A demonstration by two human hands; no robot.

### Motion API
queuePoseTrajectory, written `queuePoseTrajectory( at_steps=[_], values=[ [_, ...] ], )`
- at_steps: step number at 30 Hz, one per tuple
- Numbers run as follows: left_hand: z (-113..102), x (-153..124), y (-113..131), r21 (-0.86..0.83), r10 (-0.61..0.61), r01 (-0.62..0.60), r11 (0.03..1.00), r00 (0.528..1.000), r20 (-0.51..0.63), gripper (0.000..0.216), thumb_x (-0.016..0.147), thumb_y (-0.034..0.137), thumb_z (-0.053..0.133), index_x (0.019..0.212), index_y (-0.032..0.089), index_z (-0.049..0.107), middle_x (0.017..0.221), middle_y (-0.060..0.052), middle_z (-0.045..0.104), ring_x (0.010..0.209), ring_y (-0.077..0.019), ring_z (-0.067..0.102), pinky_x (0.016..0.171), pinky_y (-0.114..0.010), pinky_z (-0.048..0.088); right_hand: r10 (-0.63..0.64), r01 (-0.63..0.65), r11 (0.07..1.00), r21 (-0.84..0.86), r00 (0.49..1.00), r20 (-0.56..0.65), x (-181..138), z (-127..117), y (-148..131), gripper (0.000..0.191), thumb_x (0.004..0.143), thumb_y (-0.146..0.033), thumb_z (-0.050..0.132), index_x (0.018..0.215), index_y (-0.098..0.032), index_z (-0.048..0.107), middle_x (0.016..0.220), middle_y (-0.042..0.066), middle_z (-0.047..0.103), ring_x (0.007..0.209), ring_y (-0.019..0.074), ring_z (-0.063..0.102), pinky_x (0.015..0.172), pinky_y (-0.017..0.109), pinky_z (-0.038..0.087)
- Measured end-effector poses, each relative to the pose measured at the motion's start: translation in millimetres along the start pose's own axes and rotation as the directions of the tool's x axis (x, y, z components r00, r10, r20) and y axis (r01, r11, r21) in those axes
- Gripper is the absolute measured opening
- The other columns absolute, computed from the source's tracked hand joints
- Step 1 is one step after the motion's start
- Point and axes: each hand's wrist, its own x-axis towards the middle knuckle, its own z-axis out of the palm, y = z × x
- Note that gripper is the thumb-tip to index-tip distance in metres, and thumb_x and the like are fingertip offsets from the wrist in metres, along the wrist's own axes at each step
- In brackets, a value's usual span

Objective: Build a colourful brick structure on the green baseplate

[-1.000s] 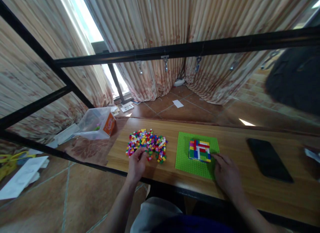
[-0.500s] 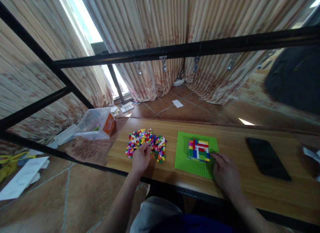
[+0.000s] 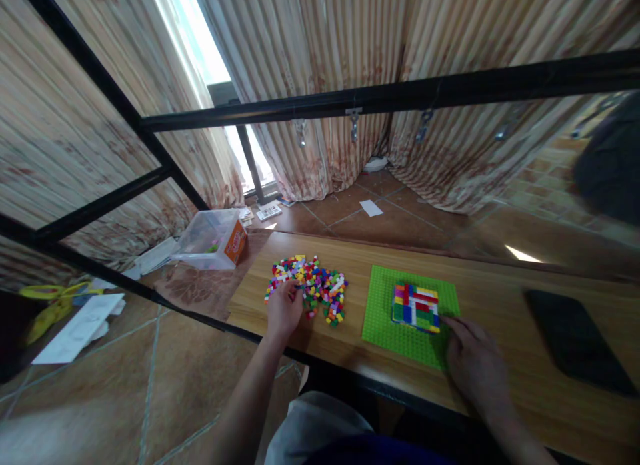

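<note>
A heap of small coloured bricks (image 3: 315, 285) lies on the wooden table (image 3: 500, 298). My left hand (image 3: 284, 310) rests on the near left part of the heap, fingers curled among the bricks; whether it grips one is hidden. To the right lies a green baseplate (image 3: 385, 318) with a block of mixed-colour bricks (image 3: 416, 306) built on it. My right hand (image 3: 475, 365) lies flat at the plate's near right corner, fingertips touching the plate beside the built block.
A black phone (image 3: 575, 342) lies on the table at the right. A clear plastic box with an orange label (image 3: 215, 238) stands on the floor left of the table. A black metal frame (image 3: 350, 98) crosses above; curtains hang behind. Papers lie on the floor.
My left hand has moved a little further into the brick heap. My right hand stays at the plate's corner. The view has swung slightly left.
</note>
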Motion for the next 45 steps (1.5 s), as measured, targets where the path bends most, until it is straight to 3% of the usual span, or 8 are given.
queuePoseTrajectory(
  at_steps=[7,17,20,23,27,31,36,45],
  values=[
    [-5,23,1,0.266,0.062,-0.081,0.961,0.995,0.079,0.023,0.088,0.023,0.057,0.109,0.021,0.066,0.108,-0.009,0.064,0.092,-0.0215,0.064,0.08,-0.031,0.048,0.0,0.0,1.0,-0.018,1.0,0.003,-1,2,2,0.036,0.088,-0.02,0.037,0.111,-0.017,0.064,0.111,0.012,0.066,0.096,0.0246,0.06,0.088,0.043,0.05],
    [-2,29,10,0.41,0.06,-0.102,0.907,0.992,0.114,0.014,0.088,0.02,0.052,0.092,0.019,0.066,0.098,-0.009,0.064,0.085,-0.0218,0.063,0.076,-0.031,0.048,0.021,-0.021,1.0,0.008,1.0,0.008,1,-1,-2,0.035,0.087,-0.02,0.039,0.11,-0.016,0.065,0.112,0.013,0.065,0.096,0.0245,0.059,0.086,0.041,0.051],
    [-5,29,15,0.365,0.063,-0.079,0.928,0.996,0.055,0.016,0.088,0.019,0.05,0.093,0.018,0.065,0.1,-0.011,0.065,0.087,-0.0239,0.064,0.077,-0.033,0.048,0.03,-0.03,0.999,0.025,1.0,0.007,2,-3,-5,0.035,0.087,-0.018,0.039,0.111,-0.016,0.065,0.112,0.012,0.064,0.098,0.0244,0.059,0.087,0.042,0.051],
    [-3,25,30,0.191,0.092,-0.095,0.977,0.995,0.026,0.012,0.086,0.019,0.052,0.092,0.019,0.062,0.092,-0.009,0.066,0.083,-0.0242,0.064,0.076,-0.036,0.049,0.045,-0.045,0.998,0.04,0.999,0.005,3,-4,-8,0.035,0.087,-0.017,0.039,0.111,-0.016,0.065,0.112,0.012,0.064,0.099,0.0244,0.058,0.087,0.042,0.05],
    [16,7,63,-0.176,0.208,-0.179,0.968,0.964,0.164,0.006,0.083,0.017,0.057,0.087,0.021,0.058,0.08,-0.002,0.066,0.073,-0.0196,0.063,0.068,-0.032,0.048,0.066,-0.067,0.997,0.045,0.998,0.011,4,-5,-11,0.036,0.087,-0.016,0.039,0.111,-0.017,0.065,0.112,0.012,0.065,0.1,0.0241,0.058,0.087,0.043,0.05],
    [45,-13,100,-0.313,0.322,-0.226,0.923,0.898,0.299,0.007,0.083,0.015,0.055,0.079,0.02,0.059,0.075,0.001,0.064,0.07,-0.014,0.061,0.065,-0.025,0.047,0.081,-0.081,0.995,0.057,0.997,0.016,5,-5,-12,0.036,0.086,-0.015,0.04,0.112,-0.019,0.065,0.112,0.011,0.065,0.099,0.0235,0.058,0.087,0.042,0.049],
    [75,-17,129,-0.286,0.377,-0.284,0.915,0.854,0.358,0.013,0.081,0.008,0.055,0.079,0.02,0.061,0.076,0.0,0.066,0.072,-0.0148,0.061,0.069,-0.026,0.047,0.09,-0.091,0.992,0.085,0.996,0.017,6,-7,-14,0.036,0.086,-0.013,0.04,0.111,-0.018,0.066,0.11,0.01,0.065,0.1,0.0227,0.058,0.088,0.039,0.048],
    [94,-21,151,-0.126,0.31,-0.284,0.951,0.89,0.335,0.009,0.082,0.013,0.058,0.077,0.02,0.061,0.077,-0.003,0.066,0.07,-0.0169,0.061,0.066,-0.027,0.045,0.105,-0.105,0.989,0.108,0.994,0.006,8,-9,-16,0.035,0.087,-0.014,0.04,0.109,-0.019,0.067,0.11,0.011,0.065,0.098,0.023,0.058,0.087,0.04,0.048]
  ],
)
